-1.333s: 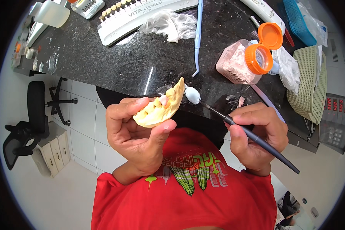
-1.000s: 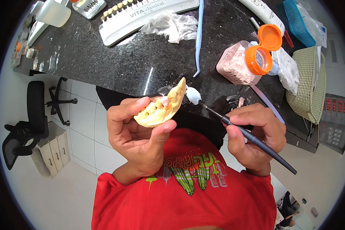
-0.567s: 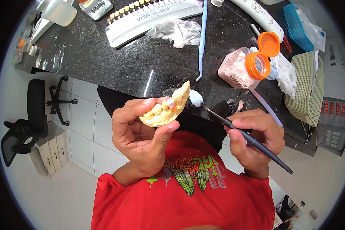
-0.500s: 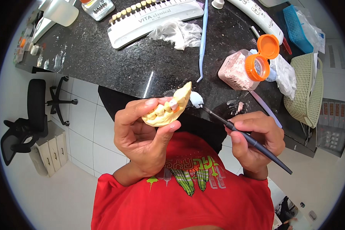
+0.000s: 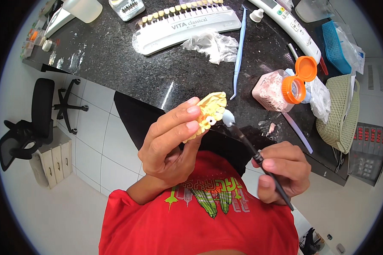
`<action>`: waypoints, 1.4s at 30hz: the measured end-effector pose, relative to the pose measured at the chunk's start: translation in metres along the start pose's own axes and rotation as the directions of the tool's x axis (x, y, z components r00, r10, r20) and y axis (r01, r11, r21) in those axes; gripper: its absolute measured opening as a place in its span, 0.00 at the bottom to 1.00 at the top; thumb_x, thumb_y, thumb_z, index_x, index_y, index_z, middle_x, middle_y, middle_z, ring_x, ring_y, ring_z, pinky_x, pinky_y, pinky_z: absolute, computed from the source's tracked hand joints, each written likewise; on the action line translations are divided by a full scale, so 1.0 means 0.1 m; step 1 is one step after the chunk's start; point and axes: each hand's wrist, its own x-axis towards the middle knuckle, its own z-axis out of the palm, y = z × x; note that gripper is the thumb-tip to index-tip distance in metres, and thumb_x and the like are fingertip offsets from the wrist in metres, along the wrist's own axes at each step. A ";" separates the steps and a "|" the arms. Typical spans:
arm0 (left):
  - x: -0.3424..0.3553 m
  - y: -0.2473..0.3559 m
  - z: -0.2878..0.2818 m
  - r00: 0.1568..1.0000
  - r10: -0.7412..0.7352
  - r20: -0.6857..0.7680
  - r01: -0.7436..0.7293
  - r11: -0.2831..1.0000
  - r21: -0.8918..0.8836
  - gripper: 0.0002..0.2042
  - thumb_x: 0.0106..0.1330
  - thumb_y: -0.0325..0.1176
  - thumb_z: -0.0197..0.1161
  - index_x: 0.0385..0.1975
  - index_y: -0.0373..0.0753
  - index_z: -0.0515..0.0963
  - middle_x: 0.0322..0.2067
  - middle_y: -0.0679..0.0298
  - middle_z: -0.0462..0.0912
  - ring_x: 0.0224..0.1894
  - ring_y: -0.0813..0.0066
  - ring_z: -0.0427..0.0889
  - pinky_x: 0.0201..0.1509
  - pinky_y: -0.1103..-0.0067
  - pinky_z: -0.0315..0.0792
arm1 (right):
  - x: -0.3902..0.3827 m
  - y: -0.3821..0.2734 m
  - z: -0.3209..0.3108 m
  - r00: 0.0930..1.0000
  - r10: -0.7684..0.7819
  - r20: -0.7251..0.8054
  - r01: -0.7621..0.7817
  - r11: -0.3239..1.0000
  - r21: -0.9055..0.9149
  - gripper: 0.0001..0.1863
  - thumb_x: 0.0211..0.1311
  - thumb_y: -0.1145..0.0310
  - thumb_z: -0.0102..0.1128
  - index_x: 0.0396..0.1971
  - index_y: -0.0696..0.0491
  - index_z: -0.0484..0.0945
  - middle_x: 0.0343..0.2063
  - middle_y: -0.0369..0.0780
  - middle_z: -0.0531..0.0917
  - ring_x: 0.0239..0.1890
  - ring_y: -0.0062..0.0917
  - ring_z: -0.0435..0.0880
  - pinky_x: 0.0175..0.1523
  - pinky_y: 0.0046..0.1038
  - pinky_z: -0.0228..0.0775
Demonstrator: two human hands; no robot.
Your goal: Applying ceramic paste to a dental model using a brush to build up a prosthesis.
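Observation:
My left hand [image 5: 168, 142] grips a yellow plaster dental model [image 5: 214, 103] by its side, fingers over the top. One white tooth [image 5: 210, 120] stands out on the model, with orange colouring beside it. Pinched between the thumb and fingers of my right hand [image 5: 287, 168] is a slim dark brush [image 5: 247, 145], slanting up to the left. Its tip overlaps a small mound of white paste [image 5: 228, 117] near the counter's front edge; I cannot tell whether they touch. The model is just left of that mound.
On the dark speckled counter [image 5: 110, 63] lie a tooth shade guide [image 5: 191, 26], crumpled clear plastic [image 5: 212, 46] and a blue dental instrument [image 5: 239, 55]. An orange-lidded jar of pink powder [image 5: 270, 91] stands right, near a purple spatula [image 5: 298, 131] and woven basket [image 5: 338, 119].
My left hand has turned the model, so its biting surfaces and the white tooth's top now show. The brush stands steeper, still near the paste. The whole view has shifted slightly.

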 end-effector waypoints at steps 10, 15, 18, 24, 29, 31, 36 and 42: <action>-0.03 -0.07 0.08 0.989 0.032 -0.143 -0.041 0.997 -0.063 0.18 0.49 0.09 0.64 0.40 0.32 0.74 0.43 0.49 0.80 0.47 0.55 0.82 0.48 0.75 0.80 | 0.01 0.11 0.10 0.995 -0.099 0.020 0.099 0.995 -0.017 0.14 0.40 0.80 0.68 0.32 0.59 0.79 0.23 0.43 0.81 0.24 0.29 0.83 0.26 0.23 0.79; -0.02 -0.05 0.07 0.988 0.014 -0.151 -0.027 0.996 -0.079 0.19 0.49 0.10 0.65 0.40 0.32 0.74 0.42 0.49 0.80 0.46 0.54 0.82 0.48 0.74 0.80 | 0.02 0.10 0.11 0.995 -0.096 0.023 0.097 0.995 -0.032 0.15 0.38 0.81 0.67 0.32 0.59 0.79 0.24 0.43 0.81 0.23 0.28 0.83 0.26 0.22 0.78; -0.03 -0.03 0.01 1.000 -0.002 0.006 0.002 1.000 -0.006 0.19 0.55 0.13 0.64 0.44 0.34 0.67 0.46 0.48 0.74 0.51 0.49 0.79 0.53 0.69 0.79 | 0.02 0.10 0.10 0.996 -0.081 0.027 0.082 0.996 -0.038 0.15 0.38 0.81 0.67 0.32 0.58 0.79 0.24 0.43 0.81 0.23 0.28 0.83 0.26 0.22 0.78; -0.03 -0.02 0.00 1.000 0.001 0.002 -0.001 1.000 -0.004 0.19 0.55 0.13 0.64 0.44 0.34 0.67 0.46 0.48 0.74 0.51 0.49 0.79 0.53 0.69 0.79 | 0.03 0.10 0.12 0.996 -0.090 0.022 0.090 0.995 -0.041 0.15 0.38 0.81 0.67 0.31 0.58 0.79 0.23 0.43 0.81 0.23 0.28 0.83 0.26 0.22 0.78; -0.03 -0.06 0.08 0.990 0.020 -0.141 -0.030 0.997 -0.073 0.18 0.49 0.10 0.65 0.40 0.33 0.73 0.42 0.49 0.79 0.46 0.53 0.82 0.48 0.74 0.80 | 0.03 0.15 0.09 0.985 -0.154 0.081 0.159 0.986 -0.055 0.12 0.43 0.77 0.65 0.31 0.60 0.76 0.23 0.46 0.79 0.19 0.27 0.79 0.23 0.21 0.73; -0.03 -0.06 0.08 0.990 0.018 -0.141 -0.028 0.997 -0.072 0.18 0.49 0.10 0.65 0.40 0.33 0.73 0.42 0.50 0.79 0.46 0.53 0.82 0.48 0.74 0.80 | 0.03 0.13 0.09 0.985 -0.152 0.086 0.157 0.986 -0.056 0.12 0.43 0.77 0.65 0.31 0.60 0.76 0.23 0.46 0.79 0.19 0.27 0.79 0.23 0.21 0.73; -0.04 -0.06 0.08 0.988 0.024 -0.151 -0.034 0.997 -0.066 0.18 0.50 0.11 0.65 0.40 0.33 0.74 0.42 0.50 0.79 0.46 0.53 0.82 0.47 0.74 0.80 | 0.02 0.10 0.11 0.996 -0.089 0.013 0.090 0.996 -0.028 0.14 0.39 0.81 0.67 0.32 0.59 0.79 0.23 0.43 0.81 0.23 0.28 0.84 0.26 0.22 0.79; -0.02 -0.05 0.08 0.989 0.037 -0.145 -0.045 0.998 -0.052 0.17 0.50 0.11 0.65 0.39 0.33 0.74 0.41 0.50 0.79 0.45 0.54 0.83 0.47 0.74 0.81 | 0.02 0.10 0.10 0.996 -0.089 0.024 0.090 0.996 -0.022 0.14 0.40 0.81 0.67 0.32 0.59 0.79 0.24 0.43 0.81 0.23 0.28 0.84 0.26 0.22 0.79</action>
